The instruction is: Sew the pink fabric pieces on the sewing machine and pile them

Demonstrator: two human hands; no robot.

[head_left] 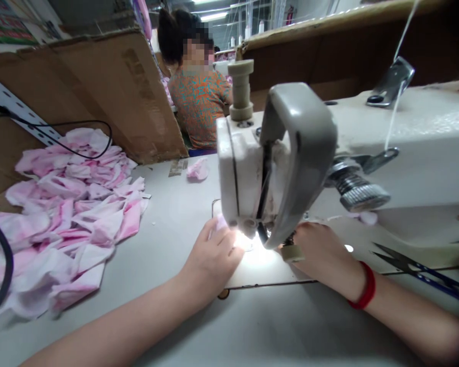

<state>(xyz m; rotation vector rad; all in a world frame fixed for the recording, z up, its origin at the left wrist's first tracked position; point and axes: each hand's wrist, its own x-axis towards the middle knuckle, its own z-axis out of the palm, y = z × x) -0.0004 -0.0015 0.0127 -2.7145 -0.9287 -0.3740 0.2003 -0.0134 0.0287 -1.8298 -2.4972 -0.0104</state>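
A white sewing machine stands before me, its lamp lighting the needle area. Left of the needle, my left hand rests on the machine bed with its fingers curled and closed on a small piece of pale pink fabric; most of that fabric is hidden by the hand and glare. My right hand, with a red band at the wrist, lies on the right side of the needle area. Its fingertips are hidden behind the grey take-up lever guard and presser parts, so their grip does not show.
A heap of pink-and-white fabric pieces covers the table's left side. One scrap lies behind the machine bed. Thread snips lie beside my right forearm. Cardboard panels stand at the back; another person sits beyond.
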